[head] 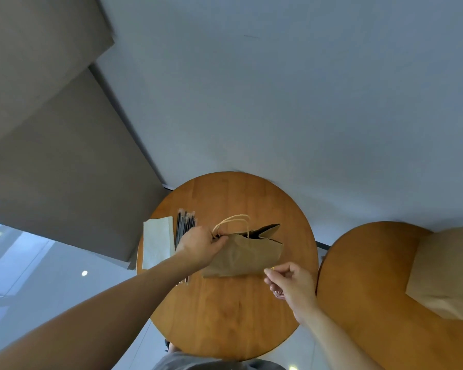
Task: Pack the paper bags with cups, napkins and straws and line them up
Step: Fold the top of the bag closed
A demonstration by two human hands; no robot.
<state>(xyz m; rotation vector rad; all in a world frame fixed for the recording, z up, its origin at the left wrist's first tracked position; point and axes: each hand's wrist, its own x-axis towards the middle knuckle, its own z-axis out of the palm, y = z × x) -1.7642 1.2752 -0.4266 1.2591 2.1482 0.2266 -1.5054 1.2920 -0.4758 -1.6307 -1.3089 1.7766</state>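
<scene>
Left arm is extended from the lower left over the round table [225,316], forearm nearly straight, wrist bent down toward the paper bag [243,256]. Left hand [201,247] is closed on the bag's top edge, right beside the twisted handles [233,221], with the fingers curled round the paper. The bag is held over the middle of the table, tilted, mouth turned away and partly opened. The dark inside is seen at the far corner. Whether the base rests on the wood can't be told.

Right arm is brought in from the lower right, elbow cut off by the frame edge. Right hand [292,284] is placed at the bag's near right corner, fingers curled, thumb and forefinger close together. Whether the corner is pinched or only touched can't be made out. Something small and clear with a red mark is glimpsed under the palm, not identifiable.

Napkins [157,241] are stacked at the table's left edge. Straws [185,225] lie just beside them, partly covered by the left hand and forearm.

On the second table [372,289] to the right, a brown paper shape [447,271] is cut off by the frame.
</scene>
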